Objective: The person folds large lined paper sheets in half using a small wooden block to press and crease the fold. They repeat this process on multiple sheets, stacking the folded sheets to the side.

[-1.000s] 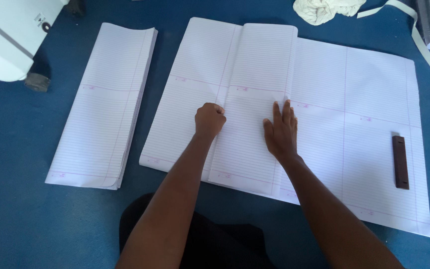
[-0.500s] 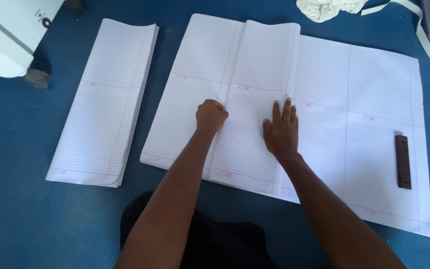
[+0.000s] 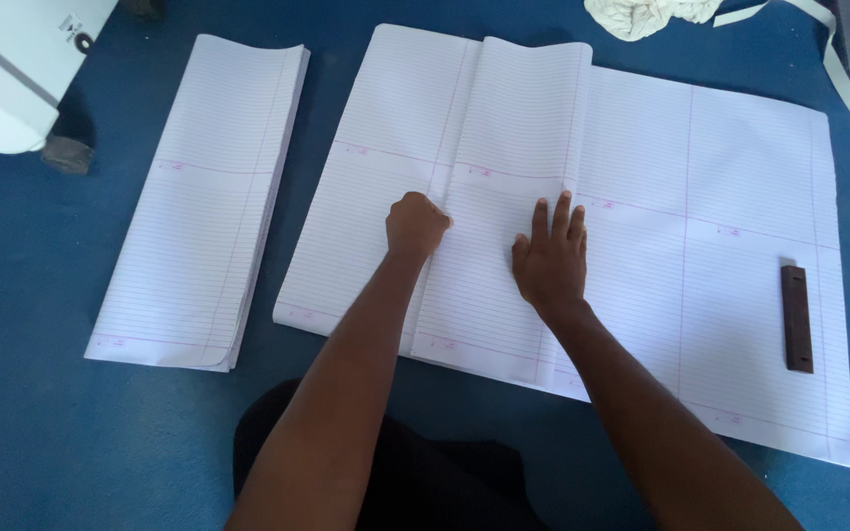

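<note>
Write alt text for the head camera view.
A person's left hand, fisted, and right hand, flat, press on a folded panel of a large lined paper sheet on a blue surface. A folded stack lies left, a dark wooden bar right.

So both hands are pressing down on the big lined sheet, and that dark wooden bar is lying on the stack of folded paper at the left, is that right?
Not quite. The dark wooden bar lies on the big lined sheet itself, near its right edge, not on the folded stack at the left. The head view shows it. The left hand, in a fist, and the flat right hand do press on that sheet.
</note>
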